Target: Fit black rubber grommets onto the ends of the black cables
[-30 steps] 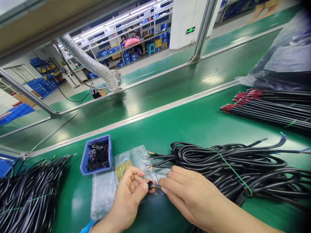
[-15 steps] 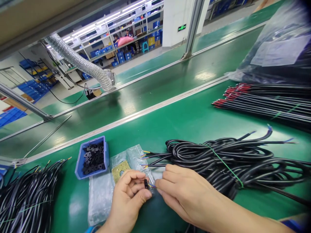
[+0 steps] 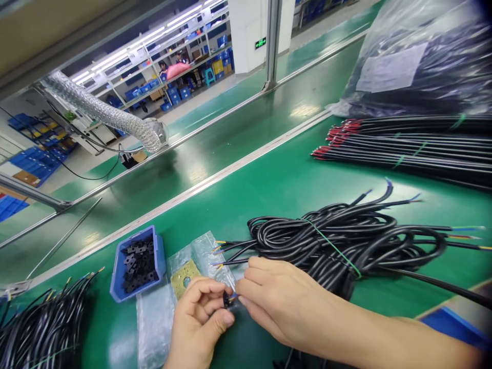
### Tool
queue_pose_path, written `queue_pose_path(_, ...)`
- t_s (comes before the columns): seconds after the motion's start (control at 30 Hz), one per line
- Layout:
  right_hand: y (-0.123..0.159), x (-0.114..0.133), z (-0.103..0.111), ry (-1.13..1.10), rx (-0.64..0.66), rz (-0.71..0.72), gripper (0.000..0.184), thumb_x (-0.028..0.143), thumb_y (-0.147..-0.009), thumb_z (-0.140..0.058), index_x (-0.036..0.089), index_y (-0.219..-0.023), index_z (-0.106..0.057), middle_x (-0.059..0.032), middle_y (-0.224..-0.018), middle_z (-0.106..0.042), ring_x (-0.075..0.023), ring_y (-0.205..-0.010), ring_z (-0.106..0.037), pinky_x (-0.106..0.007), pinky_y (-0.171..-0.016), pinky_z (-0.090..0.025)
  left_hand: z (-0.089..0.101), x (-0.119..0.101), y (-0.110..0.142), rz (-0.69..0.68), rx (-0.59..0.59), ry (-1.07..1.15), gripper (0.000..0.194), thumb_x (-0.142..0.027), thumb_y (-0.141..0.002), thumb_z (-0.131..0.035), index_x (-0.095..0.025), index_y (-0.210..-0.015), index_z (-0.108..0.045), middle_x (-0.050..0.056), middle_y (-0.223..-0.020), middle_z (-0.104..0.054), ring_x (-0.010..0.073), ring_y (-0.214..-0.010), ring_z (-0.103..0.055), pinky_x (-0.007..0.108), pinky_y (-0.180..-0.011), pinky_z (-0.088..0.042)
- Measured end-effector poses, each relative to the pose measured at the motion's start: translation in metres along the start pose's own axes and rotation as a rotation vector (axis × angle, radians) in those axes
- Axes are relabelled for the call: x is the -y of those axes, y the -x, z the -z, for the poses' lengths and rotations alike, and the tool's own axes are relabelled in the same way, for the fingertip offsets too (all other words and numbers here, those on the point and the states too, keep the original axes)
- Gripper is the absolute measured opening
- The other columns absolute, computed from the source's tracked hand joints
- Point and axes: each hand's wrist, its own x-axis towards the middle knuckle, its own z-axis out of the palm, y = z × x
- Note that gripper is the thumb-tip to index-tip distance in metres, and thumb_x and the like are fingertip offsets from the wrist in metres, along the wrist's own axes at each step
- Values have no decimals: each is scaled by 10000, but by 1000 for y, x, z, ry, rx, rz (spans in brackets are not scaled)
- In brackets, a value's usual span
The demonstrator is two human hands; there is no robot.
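My left hand (image 3: pixel 200 320) pinches a small black clip (image 3: pixel 227 300); my right hand (image 3: pixel 277 302) grips the wire (image 3: pixel 233 296). Light, bendy, slippery: I'd hold near its tip.

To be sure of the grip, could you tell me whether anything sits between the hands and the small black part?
Nothing visible does: the left hand pinches the small black part directly, and the right hand meets it at the fingertips.
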Motion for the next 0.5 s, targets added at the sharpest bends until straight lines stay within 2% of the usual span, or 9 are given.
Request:
queue_pose_path(0.13,1,0,-1,8,-2,5,123,124,-876,-532,190,-776,-557,-8,-736,-558,-171,-703,-444,-306,-625,-344,-4,1,-1,39,-57,59,296,-240,-625,-895,-210,-869,-731,3,-834,-602,153,-822,-669,207,-734,-536)
queue_pose_path(0.3,1,0,-1,-9,-37,-12,135,138,-885,-525,190,-761,-536,-8,-715,-549,-167,-681,-441,-302,-620,-346,-1,2,-3,32,10,68,280,-270,-657,-875,-201,-876,-715,6,-828,-603,135,-774,-646,207,-709,-527)
queue_pose_path(0.5,0,-2,-3,30,-39,16,133,141,-879,-531,188,-754,-536,-8,-700,-554,-165,-667,-430,-300,-604,-335,-13,-5,0,33,-111,101,325,-325,-568,-917,-191,-794,-725,-9,-789,-581,113,-710,-622,192,-680,-519)
